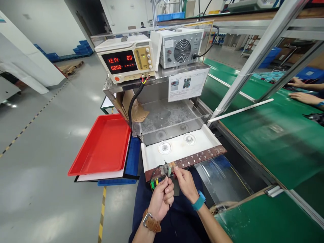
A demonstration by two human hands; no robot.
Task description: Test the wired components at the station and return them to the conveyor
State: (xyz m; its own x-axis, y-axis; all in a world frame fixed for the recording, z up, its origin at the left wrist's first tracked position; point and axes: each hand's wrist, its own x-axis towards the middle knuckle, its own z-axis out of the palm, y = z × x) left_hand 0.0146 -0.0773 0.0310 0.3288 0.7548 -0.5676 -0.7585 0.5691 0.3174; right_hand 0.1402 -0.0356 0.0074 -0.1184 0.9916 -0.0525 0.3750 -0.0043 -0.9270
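Observation:
Low in the view, my left hand (pixel 162 197) is closed in a pinch, wearing a brown watch strap. A small pale tip shows at its fingertips, and a thin black cable (pixel 170 216) hangs below it. My right hand (pixel 186 182), with a teal wristband, has its fingers curled at the edge of a brown strip (pixel 194 158) dotted with metal eyelets. What its fingers hold, if anything, is hidden. Between the hands and the strip sits a small greenish fixture (pixel 169 170). Yellow and green connectors (pixel 155 183) lie just left of it.
A white tray (pixel 149 158) with two round discs adjoins the strip. Behind stand a power supply (pixel 126 59) reading 12.14 and a grey fan-backed unit (pixel 182 49). A red tray (pixel 106 145) is left; a green conveyor (pixel 253 141) and another person's hands (pixel 303 98) are right.

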